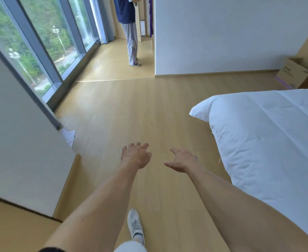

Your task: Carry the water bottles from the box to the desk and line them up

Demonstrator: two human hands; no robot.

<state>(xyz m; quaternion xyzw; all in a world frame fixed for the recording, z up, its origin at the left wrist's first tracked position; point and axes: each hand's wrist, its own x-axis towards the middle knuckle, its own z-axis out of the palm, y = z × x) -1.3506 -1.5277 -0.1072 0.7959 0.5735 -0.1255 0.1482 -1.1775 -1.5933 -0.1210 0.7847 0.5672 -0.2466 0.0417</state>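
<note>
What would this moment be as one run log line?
phase: walking, empty-handed | left hand: open | right hand: open | cardboard box: open, far right by wall | bottles: none visible | desk: not identifiable

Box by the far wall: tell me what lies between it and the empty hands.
The bed corner juts into the straight line from the right hand and left hand to the box. The floor left of the bed is open.
</note>
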